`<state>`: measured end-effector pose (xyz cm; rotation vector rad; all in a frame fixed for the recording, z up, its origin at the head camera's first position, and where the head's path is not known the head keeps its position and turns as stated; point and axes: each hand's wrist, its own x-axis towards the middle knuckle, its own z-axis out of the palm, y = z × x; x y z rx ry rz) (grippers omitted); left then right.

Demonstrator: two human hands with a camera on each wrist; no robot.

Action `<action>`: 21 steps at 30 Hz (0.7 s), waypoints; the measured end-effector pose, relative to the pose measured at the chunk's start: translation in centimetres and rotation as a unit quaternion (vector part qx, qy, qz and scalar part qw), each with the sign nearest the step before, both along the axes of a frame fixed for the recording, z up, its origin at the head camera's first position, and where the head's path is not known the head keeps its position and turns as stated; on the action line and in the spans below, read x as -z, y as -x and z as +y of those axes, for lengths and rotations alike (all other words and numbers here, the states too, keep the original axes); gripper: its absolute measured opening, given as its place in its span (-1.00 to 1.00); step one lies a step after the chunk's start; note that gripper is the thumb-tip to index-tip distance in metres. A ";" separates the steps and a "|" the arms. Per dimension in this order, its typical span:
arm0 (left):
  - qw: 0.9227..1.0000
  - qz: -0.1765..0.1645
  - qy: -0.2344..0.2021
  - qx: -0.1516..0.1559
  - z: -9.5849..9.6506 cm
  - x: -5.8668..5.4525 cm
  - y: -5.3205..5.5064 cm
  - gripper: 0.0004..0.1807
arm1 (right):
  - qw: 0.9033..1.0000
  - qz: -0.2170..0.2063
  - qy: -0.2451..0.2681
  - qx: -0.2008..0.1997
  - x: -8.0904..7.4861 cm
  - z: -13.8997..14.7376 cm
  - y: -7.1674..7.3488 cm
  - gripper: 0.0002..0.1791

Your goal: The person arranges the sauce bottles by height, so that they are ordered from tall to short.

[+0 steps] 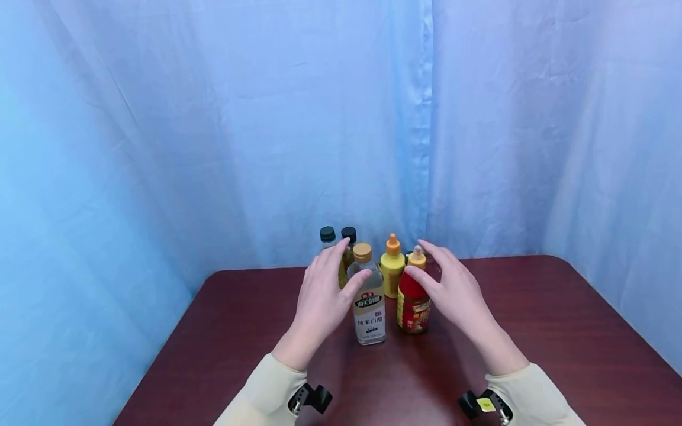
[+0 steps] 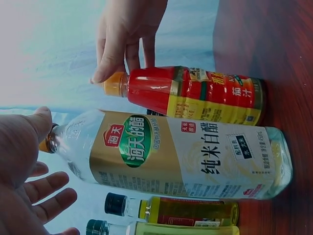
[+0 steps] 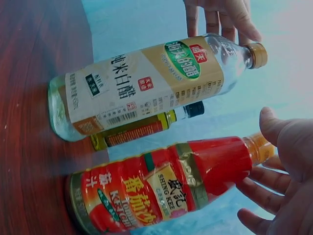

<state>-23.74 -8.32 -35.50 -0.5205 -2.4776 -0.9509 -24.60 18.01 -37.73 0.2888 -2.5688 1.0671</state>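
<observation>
Currently, your left grip [image 1: 319,296] stands wide beside the neck of the vinegar bottle [image 1: 370,319], lower centre of the head view. Your right grip [image 1: 455,293] curves loosely about the top of the ketchup bottle [image 1: 412,316], just right. Neither shows a firm hold; contact cannot be confirmed. Expect both bottles, upright on the desk [image 1: 240,331], to be stiff, probably heavy, slippery and breakable; grasp below the shoulder.

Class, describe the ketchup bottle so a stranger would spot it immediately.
At the brown table before the blue curtain, look beside the right hand. The ketchup bottle stands upright there; it is red, unlike the clear vinegar bottle and the yellow squeeze bottle.
</observation>
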 end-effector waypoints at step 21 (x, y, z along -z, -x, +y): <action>0.998 0.001 -0.049 -0.026 1.2 -0.5 0.7 -0.49 | 0.999 0.009 0.039 0.015 0.3 -0.9 0.5 -0.35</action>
